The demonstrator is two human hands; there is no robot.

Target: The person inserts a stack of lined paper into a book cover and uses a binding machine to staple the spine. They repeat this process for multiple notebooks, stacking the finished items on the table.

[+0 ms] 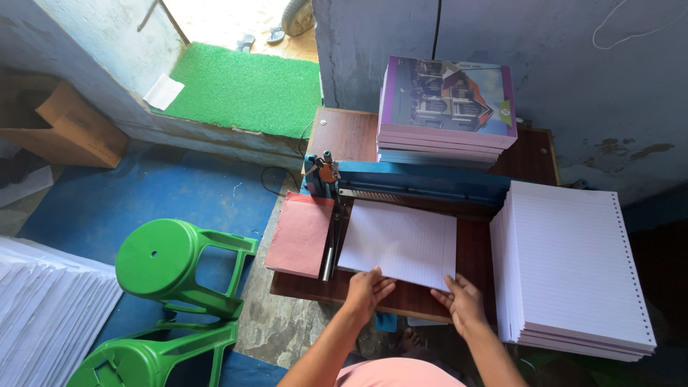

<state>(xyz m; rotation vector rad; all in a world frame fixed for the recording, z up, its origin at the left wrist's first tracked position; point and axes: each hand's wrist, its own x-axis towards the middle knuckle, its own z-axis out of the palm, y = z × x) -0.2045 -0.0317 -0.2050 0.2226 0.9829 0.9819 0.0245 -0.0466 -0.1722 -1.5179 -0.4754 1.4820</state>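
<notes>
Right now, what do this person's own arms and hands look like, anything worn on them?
Both forearms are bare, with no sleeves reaching them. The left hand and right hand wear no gloves; no rings, watch or bracelets show. A pink garment covers the body at the bottom edge of the frame.
</notes>
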